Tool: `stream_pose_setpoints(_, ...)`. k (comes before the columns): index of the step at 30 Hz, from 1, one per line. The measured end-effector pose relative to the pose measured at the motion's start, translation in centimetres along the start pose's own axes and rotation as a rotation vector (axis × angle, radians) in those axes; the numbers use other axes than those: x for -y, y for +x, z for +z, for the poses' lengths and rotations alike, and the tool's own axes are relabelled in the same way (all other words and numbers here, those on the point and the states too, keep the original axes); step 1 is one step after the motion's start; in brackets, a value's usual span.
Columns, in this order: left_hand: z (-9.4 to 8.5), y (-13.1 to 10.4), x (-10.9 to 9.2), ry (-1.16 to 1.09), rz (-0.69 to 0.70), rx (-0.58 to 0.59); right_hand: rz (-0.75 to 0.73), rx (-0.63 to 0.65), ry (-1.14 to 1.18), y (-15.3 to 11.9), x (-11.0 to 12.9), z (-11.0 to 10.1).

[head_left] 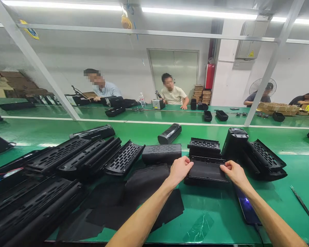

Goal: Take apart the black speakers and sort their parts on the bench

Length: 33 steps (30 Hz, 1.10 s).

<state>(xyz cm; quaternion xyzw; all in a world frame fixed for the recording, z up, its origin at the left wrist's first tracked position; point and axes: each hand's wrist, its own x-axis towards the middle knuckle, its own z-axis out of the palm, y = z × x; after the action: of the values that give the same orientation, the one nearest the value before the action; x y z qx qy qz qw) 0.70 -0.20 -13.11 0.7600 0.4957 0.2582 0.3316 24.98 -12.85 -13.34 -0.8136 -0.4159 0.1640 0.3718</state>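
My left hand (179, 170) and my right hand (234, 173) pinch the two ends of a thin black sheet (205, 170). It lies over the inner side of a curved black plastic shell (207, 181) on the green table. Just behind stands a slotted black shell (204, 146). To the left of my left hand, several loose black sheets (144, 183) overlap on the table, some under my forearm. A closed black casing (161, 153) sits behind them. Close to my right wrist lies a lit phone (245, 206) with a cable.
Several slotted black shells (125, 157) fill the left side. An upright black casing (234, 142) and stacked shells (266, 157) stand to the right. Tweezers (303, 204) lie at the far right. Beyond a white frame post (275, 61), co-workers sit at another green bench (170, 115).
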Motion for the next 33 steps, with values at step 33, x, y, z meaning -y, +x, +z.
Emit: stream_pose_setpoints(33, -2.3, -23.2, 6.3, -1.036, -0.32, -0.015, 0.127, 0.336, 0.477, -20.2, -1.4, 3.3)
